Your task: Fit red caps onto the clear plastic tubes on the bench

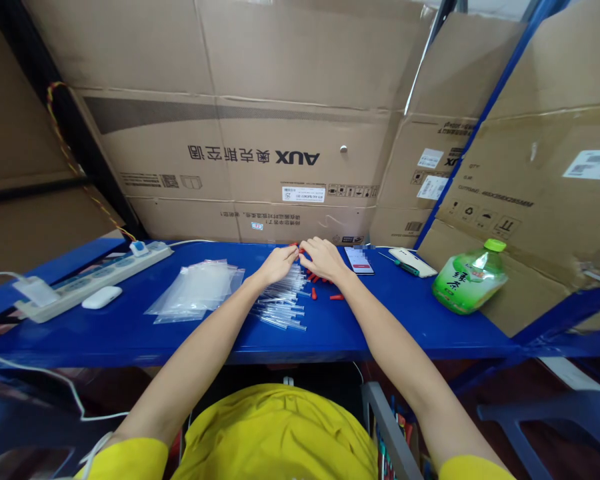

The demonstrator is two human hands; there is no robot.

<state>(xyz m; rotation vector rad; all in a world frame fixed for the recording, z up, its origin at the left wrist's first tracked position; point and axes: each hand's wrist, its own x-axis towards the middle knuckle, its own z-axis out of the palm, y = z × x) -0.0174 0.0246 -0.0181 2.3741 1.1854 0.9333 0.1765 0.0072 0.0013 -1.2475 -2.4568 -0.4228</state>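
A pile of clear plastic tubes (283,303) lies on the blue shelf top (130,333) in front of me. Small red caps (336,297) are scattered beside the pile on the right. My left hand (279,262) is pinched at the far end of the pile, fingertips holding a small red piece that looks like a cap. My right hand (323,257) is curled close beside it, fingertips meeting the left hand's; what it grips is hidden.
A stack of clear plastic bags (197,290) lies left of the tubes. Further left are a white power strip (93,280) and a white oval case (101,297). A phone (359,260), a white device (413,261) and a tilted green bottle (470,277) are on the right. Cardboard boxes (280,133) stand behind.
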